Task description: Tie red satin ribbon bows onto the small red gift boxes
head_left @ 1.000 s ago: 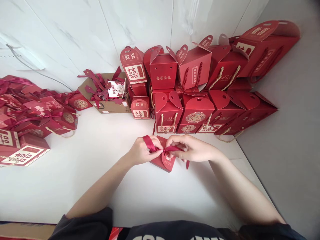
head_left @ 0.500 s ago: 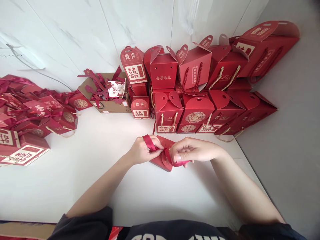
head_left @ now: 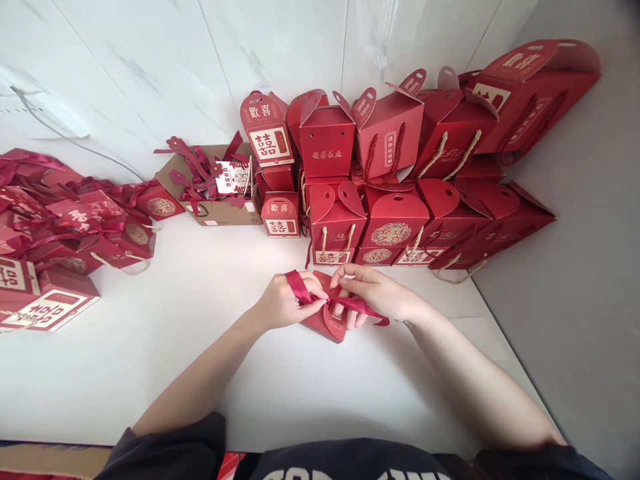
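Observation:
A small red gift box [head_left: 326, 325] with rounded flaps lies on the white table between my hands. My left hand [head_left: 287, 301] pinches a dark red ribbon [head_left: 299, 287] at the box's middle, and a loop of it passes over the fingers. Over the box's right side, my right hand [head_left: 367, 293] is loosely curled around the ribbon's other end. That tail crosses the fingers and hangs out to the right, beneath the wrist. Part of the box is covered by both hands, and the knot area is hard to make out.
Stacked red gift boxes [head_left: 390, 230] with rope handles line the wall behind my hands. Left of them stands a cardboard box [head_left: 227, 213] holding ribbons and tags. A pile of ribboned red boxes [head_left: 75, 257] fills the far left. A grey wall [head_left: 575, 287] bounds the right.
My right hand has turned and opened its fingers somewhat, moving up over the box. The ribbon tail, bunched beneath it before, now stretches across its fingers to the right. My left hand keeps its pinch.

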`<state>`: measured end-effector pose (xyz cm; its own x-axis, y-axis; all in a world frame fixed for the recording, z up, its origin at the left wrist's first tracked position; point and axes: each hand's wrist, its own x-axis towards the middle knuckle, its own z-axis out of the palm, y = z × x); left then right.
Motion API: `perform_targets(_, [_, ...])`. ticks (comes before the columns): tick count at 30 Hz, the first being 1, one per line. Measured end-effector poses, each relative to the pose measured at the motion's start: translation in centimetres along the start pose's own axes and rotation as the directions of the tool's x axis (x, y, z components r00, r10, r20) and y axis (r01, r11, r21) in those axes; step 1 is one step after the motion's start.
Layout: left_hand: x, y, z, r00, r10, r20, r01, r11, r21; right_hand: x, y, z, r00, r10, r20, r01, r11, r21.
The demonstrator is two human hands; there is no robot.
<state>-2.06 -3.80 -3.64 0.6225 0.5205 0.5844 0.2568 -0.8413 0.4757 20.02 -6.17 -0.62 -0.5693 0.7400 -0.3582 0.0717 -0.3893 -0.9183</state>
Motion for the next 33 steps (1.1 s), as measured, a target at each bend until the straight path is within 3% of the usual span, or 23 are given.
perform_targets(3, [-0.1, 0.0, 0.0, 1.000, 0.002, 0.003, -0.002, 1.000, 0.011, 0.1, -0.1, -0.3, 0.997, 0.033, 0.066, -0.032, 0.999, -0.016])
perform_targets(10, [-0.1, -0.1, -0.1, 0.999, -0.032, 0.025, 0.032, 0.999, 0.000, -0.4, -0.5, -0.8, 0.996, 0.012, 0.092, 0.003, 0.987, -0.158])
perform_targets(13, [-0.2, -0.1, -0.1, 0.997, -0.063, 0.035, 0.064, 0.998, -0.029, -0.5, -0.4, -0.9, 0.987, -0.136, 0.085, 0.154, 0.951, -0.270])
perform_targets(17, [0.2, 0.7, -0.8, 0.975, -0.205, 0.085, 0.210, 0.976, -0.055, -0.6, -0.4, -1.0, 0.926, -0.371, 0.074, 0.346, 0.751, -0.562])
perform_targets(19, [0.6, 1.3, -1.6, 0.932, -0.339, 0.130, 0.347, 0.937, -0.045, -0.7, -0.5, -1.1, 0.906, -0.409, 0.106, 0.375, 0.663, -0.647])
perform_targets(21, [1.1, 1.9, -2.5, 0.860, -0.470, 0.198, 0.491, 0.869, -0.069, -0.8, -0.7, -1.1, 0.897, -0.423, 0.127, 0.390, 0.625, -0.676])
perform_targets(25, [1.8, 2.2, -3.8, 0.656, -0.619, 0.432, 0.744, 0.626, -0.232, -1.0, -1.0, -1.2, 0.879, -0.455, 0.143, 0.416, 0.585, -0.696])
perform_targets(29, [1.7, 1.6, -4.2, 0.503, -0.668, 0.549, 0.863, 0.421, -0.279, -1.3, -1.1, -1.5, 0.868, -0.469, 0.160, 0.426, 0.540, -0.726])
perform_targets(33, [1.5, 1.3, -4.6, 0.415, -0.686, 0.598, 0.909, 0.339, -0.242, -1.5, -1.2, -1.8, 0.879, -0.445, 0.172, 0.412, 0.526, -0.744])
